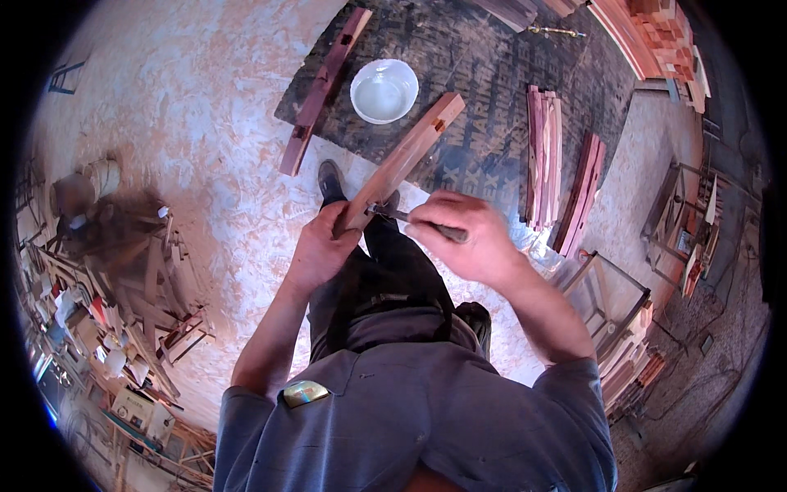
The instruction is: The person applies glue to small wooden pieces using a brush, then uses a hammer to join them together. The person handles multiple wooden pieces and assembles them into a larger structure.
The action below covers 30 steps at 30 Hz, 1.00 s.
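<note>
My left hand [318,246] grips the near end of a reddish wooden bar [410,156] that slants up and to the right and has a small slot near its far end. My right hand [466,238] is closed around a thin tool with a dark handle [447,231]. The tool's metal tip touches the bar's near end, right beside my left fingers. Both hands are held above my dark trousers and shoe [331,182].
A white bowl [384,90] sits on a dark board [492,123] on the floor, next to another slotted wooden bar [321,86]. Stacks of reddish slats [545,156] lie to the right. Scrap wood [147,279] is piled at the left, metal frames [611,295] at the right.
</note>
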Tool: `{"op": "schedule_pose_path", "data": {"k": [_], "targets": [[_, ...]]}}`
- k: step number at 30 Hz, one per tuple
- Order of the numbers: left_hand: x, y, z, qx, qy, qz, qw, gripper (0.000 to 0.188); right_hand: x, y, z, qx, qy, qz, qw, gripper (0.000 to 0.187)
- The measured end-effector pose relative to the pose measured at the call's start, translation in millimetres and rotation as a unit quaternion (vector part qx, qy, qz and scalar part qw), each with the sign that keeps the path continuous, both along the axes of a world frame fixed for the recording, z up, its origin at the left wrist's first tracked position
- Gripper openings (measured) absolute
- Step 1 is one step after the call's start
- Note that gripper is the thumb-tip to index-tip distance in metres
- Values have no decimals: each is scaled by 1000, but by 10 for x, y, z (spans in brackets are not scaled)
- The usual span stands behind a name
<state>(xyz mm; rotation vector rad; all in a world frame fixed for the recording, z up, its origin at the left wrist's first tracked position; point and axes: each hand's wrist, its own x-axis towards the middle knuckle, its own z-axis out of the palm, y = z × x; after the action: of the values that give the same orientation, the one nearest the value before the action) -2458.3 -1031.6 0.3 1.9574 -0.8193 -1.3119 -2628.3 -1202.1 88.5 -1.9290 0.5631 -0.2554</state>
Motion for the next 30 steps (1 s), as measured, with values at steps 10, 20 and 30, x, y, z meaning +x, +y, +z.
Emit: {"op": "schedule_pose_path", "data": {"k": [10,20,30], "targets": [[58,-11,-38,31,182,51,981,44,-140,33,-149,86,-35,-39,995,9],[83,-19,-40,29,312,112,943,44,-304,43,-186,142,-5,-110,984,9],[79,58,-171,21,342,127,931,43,-385,60,-156,128,5,-105,986,8]]}}
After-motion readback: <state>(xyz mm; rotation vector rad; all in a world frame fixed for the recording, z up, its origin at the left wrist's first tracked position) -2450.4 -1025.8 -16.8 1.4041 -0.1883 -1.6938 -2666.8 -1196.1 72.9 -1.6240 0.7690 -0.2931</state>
